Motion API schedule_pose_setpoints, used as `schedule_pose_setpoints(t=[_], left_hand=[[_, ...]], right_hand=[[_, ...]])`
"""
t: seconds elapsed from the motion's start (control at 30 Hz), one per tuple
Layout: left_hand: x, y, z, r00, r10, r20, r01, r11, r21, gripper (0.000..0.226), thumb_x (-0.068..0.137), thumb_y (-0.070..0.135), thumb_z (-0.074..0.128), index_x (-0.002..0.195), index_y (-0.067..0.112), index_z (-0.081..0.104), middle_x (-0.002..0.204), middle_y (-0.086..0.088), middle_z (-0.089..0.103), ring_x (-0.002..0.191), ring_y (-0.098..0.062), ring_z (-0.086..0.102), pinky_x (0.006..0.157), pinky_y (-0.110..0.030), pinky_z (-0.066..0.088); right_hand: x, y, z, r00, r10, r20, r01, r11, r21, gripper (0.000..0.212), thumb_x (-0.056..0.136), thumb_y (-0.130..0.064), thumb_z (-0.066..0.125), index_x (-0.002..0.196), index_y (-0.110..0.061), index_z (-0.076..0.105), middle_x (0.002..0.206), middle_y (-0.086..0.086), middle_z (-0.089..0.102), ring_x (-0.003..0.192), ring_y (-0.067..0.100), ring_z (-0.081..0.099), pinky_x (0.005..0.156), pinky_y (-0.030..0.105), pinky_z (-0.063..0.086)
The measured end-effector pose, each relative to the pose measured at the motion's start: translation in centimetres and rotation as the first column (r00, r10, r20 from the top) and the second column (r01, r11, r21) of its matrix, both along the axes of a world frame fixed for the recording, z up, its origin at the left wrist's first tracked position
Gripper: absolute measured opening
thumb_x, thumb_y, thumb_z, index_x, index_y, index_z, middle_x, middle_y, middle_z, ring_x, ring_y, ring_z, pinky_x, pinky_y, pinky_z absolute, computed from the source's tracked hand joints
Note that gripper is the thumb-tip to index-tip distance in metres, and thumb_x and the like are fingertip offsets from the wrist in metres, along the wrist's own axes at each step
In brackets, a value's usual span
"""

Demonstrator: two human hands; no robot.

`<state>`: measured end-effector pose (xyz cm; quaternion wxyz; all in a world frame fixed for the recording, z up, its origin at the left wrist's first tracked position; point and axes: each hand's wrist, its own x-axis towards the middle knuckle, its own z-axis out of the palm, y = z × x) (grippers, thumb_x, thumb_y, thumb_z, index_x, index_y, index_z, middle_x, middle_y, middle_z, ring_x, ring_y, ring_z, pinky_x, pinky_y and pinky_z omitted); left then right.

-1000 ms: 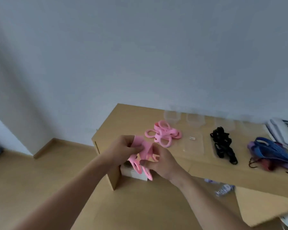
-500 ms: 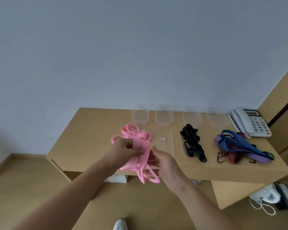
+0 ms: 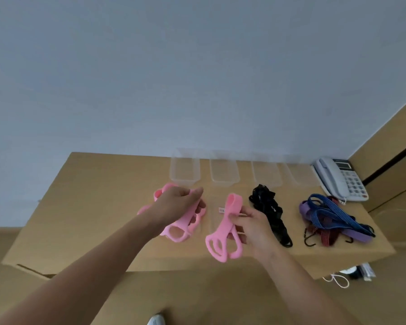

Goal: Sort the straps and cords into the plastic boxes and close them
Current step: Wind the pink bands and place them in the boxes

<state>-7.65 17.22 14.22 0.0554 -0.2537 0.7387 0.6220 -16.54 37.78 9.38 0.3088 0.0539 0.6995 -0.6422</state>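
— So, from the head camera, what are the hands doing?
— The left hand [image 3: 178, 202] has its fingers curled round a bunch of pink straps [image 3: 185, 227], held just above the table [image 3: 99, 207] toward its middle. The right hand [image 3: 253, 225] pinches a single pink strap [image 3: 223, 233] in closed fingers, its looped end hanging past the table's near edge.
— And the boxes?
— Four clear plastic boxes [image 3: 184, 171] stand open in a row along the far edge, against the wall. A flat clear lid [image 3: 215, 215] with a small label lies between the two hands.
— Other cords?
— A pile of black straps [image 3: 271, 211] lies just right of the right hand. Nearer the right edge, blue bungee cords [image 3: 331, 213] are tangled over a purple strap [image 3: 359, 236] and dark red hooked cords [image 3: 327, 236].
— Anything else?
— A grey desk telephone [image 3: 340, 179] sits at the far right corner. A white shoe tip [image 3: 156, 320] shows on the floor below.
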Motion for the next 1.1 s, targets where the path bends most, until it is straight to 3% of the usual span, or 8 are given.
schedule_pose_setpoints(t=[0.2,0.37,0.5,0.6,0.7,0.83,1.03,1.1], left_hand=[[-2.8,-2.9,0.3,0.998,-0.004,-0.057,0.012,0.989,0.149,0.058,0.103,0.046,0.050,0.065,0.006,0.072,0.059,-0.009,0.061,0.055,-0.023,0.053,0.057,-0.025,0.045],[-4.6,-3.9,-0.2,0.997,-0.040,-0.070,0.050,0.987,0.151,0.055,0.102,0.038,0.053,0.061,0.004,0.068,0.057,-0.012,0.055,0.051,-0.024,0.047,0.054,-0.026,0.042],[-5.7,-3.5,-0.2,0.994,-0.046,-0.101,0.061,0.987,0.152,0.050,0.102,0.031,0.054,0.064,0.000,0.065,0.055,-0.010,0.055,0.046,-0.020,0.042,0.047,-0.024,0.037],[-6.7,-2.8,0.3,0.993,-0.022,-0.112,0.039,0.989,0.146,0.051,0.100,0.027,0.056,0.054,0.006,0.061,0.053,-0.009,0.052,0.044,-0.019,0.038,0.045,-0.024,0.034],[-8.0,-1.5,0.9,0.996,-0.004,-0.089,0.018,0.988,0.155,0.053,0.097,0.026,0.057,0.046,0.012,0.055,0.053,-0.011,0.043,0.044,-0.020,0.032,0.046,-0.026,0.026],[-9.8,0.8,1.8,0.996,0.001,-0.093,0.018,0.978,0.209,0.055,0.097,0.021,0.055,0.043,0.016,0.052,0.047,-0.006,0.041,0.040,-0.016,0.029,0.044,-0.024,0.021],[-11.1,3.3,2.7,0.996,-0.053,-0.078,0.060,0.994,0.094,0.046,0.098,0.024,0.056,0.055,0.008,0.056,0.049,-0.004,0.041,0.041,-0.015,0.033,0.043,-0.022,0.027],[-11.2,3.4,2.4,0.996,-0.071,-0.059,0.070,0.997,-0.017,0.040,0.100,0.030,0.057,0.068,0.007,0.061,0.057,-0.004,0.045,0.047,-0.015,0.039,0.048,-0.023,0.034]], right_hand=[[-6.0,-2.3,-1.9,0.972,-0.119,0.205,0.124,0.992,-0.015,0.018,0.098,0.003,0.055,0.115,0.004,0.061,0.087,0.020,0.076,0.078,0.031,0.076,0.060,0.039,0.061],[-9.1,-4.0,-4.6,0.950,-0.186,0.252,0.183,0.983,0.034,0.027,0.097,0.004,0.056,0.123,0.011,0.057,0.114,0.028,0.066,0.101,0.038,0.067,0.084,0.046,0.055],[-10.5,-5.1,-5.4,1.000,0.018,0.001,-0.017,0.894,0.448,0.026,0.095,-0.011,0.063,0.118,0.002,0.063,0.113,0.020,0.068,0.100,0.033,0.067,0.094,0.046,0.054],[-10.8,-4.8,-4.0,0.928,0.268,-0.259,-0.017,0.724,0.689,0.015,0.090,-0.014,0.062,0.104,-0.011,0.068,0.097,0.004,0.070,0.076,0.016,0.062,0.070,0.033,0.053],[-10.1,-3.7,-2.6,0.895,0.342,-0.288,-0.222,0.899,0.377,0.040,0.086,-0.010,0.067,0.120,-0.030,0.063,0.121,-0.008,0.063,0.097,0.006,0.061,0.081,0.023,0.050],[-8.8,-3.5,-0.7,0.741,0.611,-0.278,-0.591,0.790,0.159,0.039,0.076,-0.024,0.075,0.108,-0.043,0.065,0.119,-0.020,0.067,0.118,0.003,0.059,0.094,0.018,0.048],[-8.4,-2.3,-0.5,0.815,0.442,-0.376,-0.387,0.897,0.215,0.016,0.090,-0.033,0.062,0.079,-0.025,0.069,0.075,0.002,0.067,0.071,0.018,0.064,0.077,0.043,0.056],[-8.7,-1.7,-0.1,0.917,0.287,-0.277,-0.276,0.958,0.079,0.018,0.096,-0.023,0.061,0.087,-0.014,0.073,0.086,0.017,0.071,0.075,0.033,0.070,0.077,0.052,0.061]])
